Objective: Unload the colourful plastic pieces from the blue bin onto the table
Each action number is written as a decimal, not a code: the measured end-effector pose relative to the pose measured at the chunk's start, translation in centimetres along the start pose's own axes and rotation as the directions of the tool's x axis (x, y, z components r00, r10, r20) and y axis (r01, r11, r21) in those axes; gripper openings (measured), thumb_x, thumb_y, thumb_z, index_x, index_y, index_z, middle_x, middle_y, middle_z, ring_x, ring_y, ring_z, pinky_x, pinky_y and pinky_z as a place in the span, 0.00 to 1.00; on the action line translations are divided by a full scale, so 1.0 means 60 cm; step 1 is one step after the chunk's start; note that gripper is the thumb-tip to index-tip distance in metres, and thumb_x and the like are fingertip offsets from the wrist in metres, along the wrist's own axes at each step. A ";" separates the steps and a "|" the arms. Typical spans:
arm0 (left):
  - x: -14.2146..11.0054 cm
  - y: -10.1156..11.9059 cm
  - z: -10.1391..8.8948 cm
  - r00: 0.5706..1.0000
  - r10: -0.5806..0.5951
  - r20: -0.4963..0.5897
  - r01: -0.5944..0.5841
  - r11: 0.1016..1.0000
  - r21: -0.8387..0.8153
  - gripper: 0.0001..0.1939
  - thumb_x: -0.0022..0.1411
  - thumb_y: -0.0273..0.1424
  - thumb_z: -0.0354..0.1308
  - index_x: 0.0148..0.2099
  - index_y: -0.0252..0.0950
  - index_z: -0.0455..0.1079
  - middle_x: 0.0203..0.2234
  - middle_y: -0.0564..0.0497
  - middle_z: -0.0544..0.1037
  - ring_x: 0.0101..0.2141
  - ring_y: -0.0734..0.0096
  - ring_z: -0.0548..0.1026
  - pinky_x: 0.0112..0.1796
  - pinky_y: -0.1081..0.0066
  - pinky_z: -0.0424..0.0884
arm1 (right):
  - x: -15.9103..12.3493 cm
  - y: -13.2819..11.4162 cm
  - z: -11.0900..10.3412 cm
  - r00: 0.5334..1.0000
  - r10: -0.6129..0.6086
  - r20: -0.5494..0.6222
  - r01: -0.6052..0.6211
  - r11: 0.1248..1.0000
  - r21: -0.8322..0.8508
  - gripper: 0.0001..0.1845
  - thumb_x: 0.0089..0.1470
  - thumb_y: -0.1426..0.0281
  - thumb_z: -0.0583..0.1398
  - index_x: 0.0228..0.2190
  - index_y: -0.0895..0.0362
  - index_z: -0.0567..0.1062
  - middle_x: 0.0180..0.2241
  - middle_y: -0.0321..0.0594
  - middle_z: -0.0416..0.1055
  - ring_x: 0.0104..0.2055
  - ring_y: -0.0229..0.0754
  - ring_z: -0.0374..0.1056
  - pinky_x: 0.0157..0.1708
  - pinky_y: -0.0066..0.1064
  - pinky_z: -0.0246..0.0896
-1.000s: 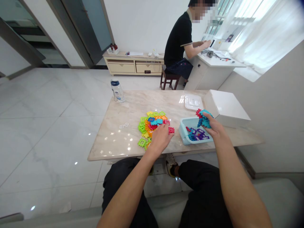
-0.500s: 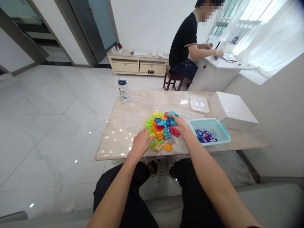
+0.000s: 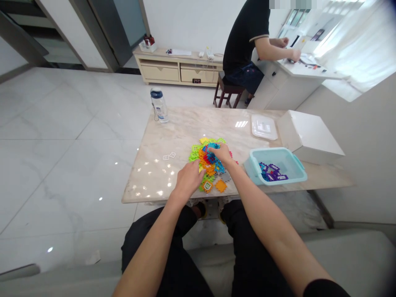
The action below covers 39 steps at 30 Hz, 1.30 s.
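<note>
The right hand (image 3: 221, 154) has its fingers bent downward onto the crown of a heap of bright interlocking plastic square tiles (image 3: 206, 159) in blue, red, orange and green; whether they grip a tile cannot be told. The left hand (image 3: 187, 179) lies palm down against the heap's near edge, its fingers extended, close together and gripping nothing visible. Both forearms angle inward from the bottom of the view toward the heap, wrists nearly straight, without crossing.

The heap sits on a cream marble table top (image 3: 163, 181), with a flat orange tile (image 3: 220, 186) at its 5 o'clock edge. At 3 o'clock stands a teal plastic tub (image 3: 272, 149) holding purple and blue tiles (image 3: 269, 172). At 2 o'clock lie a clear plastic lid (image 3: 264, 127) and a white box (image 3: 309, 136). At 11 o'clock stands a clear water bottle with a dark blue cap (image 3: 159, 106). Farther off at 1 o'clock, a person in a black shirt (image 3: 244, 37) sits working at a white desk (image 3: 297, 80).
</note>
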State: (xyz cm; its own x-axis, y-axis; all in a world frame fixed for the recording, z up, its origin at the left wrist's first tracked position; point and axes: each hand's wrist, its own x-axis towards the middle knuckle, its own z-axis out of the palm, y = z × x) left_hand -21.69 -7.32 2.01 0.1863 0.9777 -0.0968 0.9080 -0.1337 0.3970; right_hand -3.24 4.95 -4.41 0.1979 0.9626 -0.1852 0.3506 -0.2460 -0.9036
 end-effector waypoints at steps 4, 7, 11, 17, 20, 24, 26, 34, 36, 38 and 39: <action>-0.001 0.000 -0.007 1.000 -0.016 0.015 0.016 1.000 0.019 0.24 0.79 0.39 0.54 0.71 0.35 0.68 0.62 0.38 0.81 0.62 0.48 0.78 0.56 0.58 0.75 | 0.002 -0.006 -0.011 0.996 -0.082 0.023 0.085 0.980 -0.182 0.19 0.50 0.66 0.71 0.45 0.57 0.83 0.51 0.45 0.84 0.56 0.51 0.78 0.58 0.36 0.70; -0.001 -0.003 -0.008 1.000 -0.018 0.014 0.017 0.999 0.029 0.23 0.79 0.39 0.55 0.70 0.36 0.69 0.62 0.38 0.81 0.61 0.48 0.79 0.56 0.57 0.75 | 0.000 -0.014 -0.027 0.991 -0.105 0.082 0.127 0.929 -0.349 0.19 0.55 0.65 0.70 0.48 0.57 0.83 0.54 0.47 0.83 0.59 0.52 0.77 0.62 0.38 0.67; 0.000 -0.007 -0.005 0.999 -0.025 0.024 0.023 0.998 0.059 0.23 0.79 0.39 0.54 0.69 0.36 0.69 0.61 0.38 0.81 0.61 0.48 0.79 0.55 0.57 0.75 | -0.011 -0.032 -0.063 0.982 -0.157 0.108 0.189 0.885 -0.425 0.15 0.58 0.68 0.69 0.47 0.59 0.85 0.53 0.50 0.84 0.59 0.56 0.78 0.63 0.40 0.67; 0.005 0.010 -0.001 0.999 0.009 0.038 -0.014 0.993 0.114 0.21 0.79 0.40 0.53 0.67 0.38 0.71 0.62 0.39 0.81 0.61 0.49 0.78 0.56 0.58 0.75 | -0.039 -0.055 -0.200 0.901 -0.429 -0.066 0.394 0.872 -0.289 0.13 0.65 0.69 0.62 0.47 0.58 0.84 0.50 0.48 0.85 0.53 0.49 0.79 0.60 0.38 0.70; 0.009 0.035 0.003 0.998 0.043 0.054 -0.050 0.989 0.141 0.20 0.79 0.40 0.53 0.65 0.38 0.73 0.60 0.40 0.82 0.60 0.48 0.79 0.55 0.58 0.75 | -0.061 -0.036 -0.299 0.806 -0.521 -0.282 0.399 0.829 -0.391 0.16 0.67 0.68 0.60 0.51 0.59 0.82 0.49 0.51 0.84 0.53 0.53 0.78 0.60 0.43 0.69; 0.009 0.083 0.006 0.994 0.088 0.059 -0.098 0.977 0.188 0.20 0.78 0.40 0.53 0.64 0.40 0.74 0.58 0.41 0.83 0.58 0.47 0.80 0.52 0.58 0.76 | -0.082 0.021 -0.415 0.759 -0.523 -0.389 0.225 0.771 -0.596 0.17 0.67 0.70 0.58 0.51 0.61 0.82 0.49 0.55 0.83 0.56 0.59 0.74 0.63 0.49 0.65; 0.008 0.109 0.002 0.990 0.119 0.072 -0.132 0.970 0.206 0.20 0.79 0.41 0.53 0.64 0.41 0.75 0.59 0.41 0.83 0.59 0.46 0.80 0.51 0.58 0.77 | -0.084 0.052 -0.453 0.804 -0.477 -0.355 0.166 0.754 -0.636 0.17 0.67 0.71 0.57 0.51 0.61 0.82 0.49 0.55 0.83 0.55 0.59 0.74 0.62 0.48 0.65; 0.008 0.193 -0.008 0.984 0.161 0.071 -0.173 0.959 0.227 0.21 0.80 0.43 0.53 0.64 0.40 0.75 0.59 0.43 0.83 0.58 0.48 0.81 0.51 0.60 0.77 | -0.059 0.130 -0.494 0.999 -0.004 -0.033 -0.025 0.577 -0.817 0.20 0.70 0.67 0.62 0.57 0.64 0.81 0.60 0.60 0.79 0.62 0.54 0.75 0.62 0.34 0.64; 0.006 0.216 0.001 0.975 0.207 0.079 -0.220 0.949 0.225 0.20 0.80 0.43 0.54 0.63 0.39 0.76 0.57 0.43 0.84 0.56 0.49 0.81 0.51 0.61 0.76 | -0.051 0.138 -0.493 0.996 0.093 -0.014 -0.063 0.551 -0.832 0.21 0.70 0.64 0.64 0.56 0.66 0.82 0.58 0.63 0.80 0.61 0.56 0.77 0.59 0.35 0.67; 0.003 0.240 0.012 0.961 0.258 0.096 -0.272 0.943 0.190 0.19 0.80 0.42 0.54 0.62 0.39 0.76 0.55 0.43 0.85 0.55 0.50 0.82 0.51 0.61 0.76 | -0.042 0.144 -0.490 0.986 0.164 0.006 -0.084 0.536 -0.840 0.24 0.70 0.61 0.65 0.55 0.68 0.82 0.57 0.66 0.80 0.60 0.58 0.78 0.57 0.36 0.68; 0.001 0.252 0.019 0.954 0.282 0.100 -0.296 0.941 0.167 0.19 0.80 0.42 0.55 0.62 0.39 0.76 0.55 0.42 0.85 0.55 0.50 0.82 0.51 0.61 0.76 | -0.038 0.147 -0.487 0.981 0.196 0.019 -0.089 0.527 -0.845 0.26 0.70 0.59 0.64 0.56 0.68 0.82 0.57 0.66 0.80 0.60 0.59 0.77 0.58 0.36 0.68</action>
State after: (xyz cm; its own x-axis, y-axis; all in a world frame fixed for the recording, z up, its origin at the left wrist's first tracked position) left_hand -7.51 -9.47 6.97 0.4715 0.8790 -0.0712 0.8616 -0.4420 0.2497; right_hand 26.16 -2.74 -0.67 0.2454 0.8979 -0.3656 0.9408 -0.3115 -0.1336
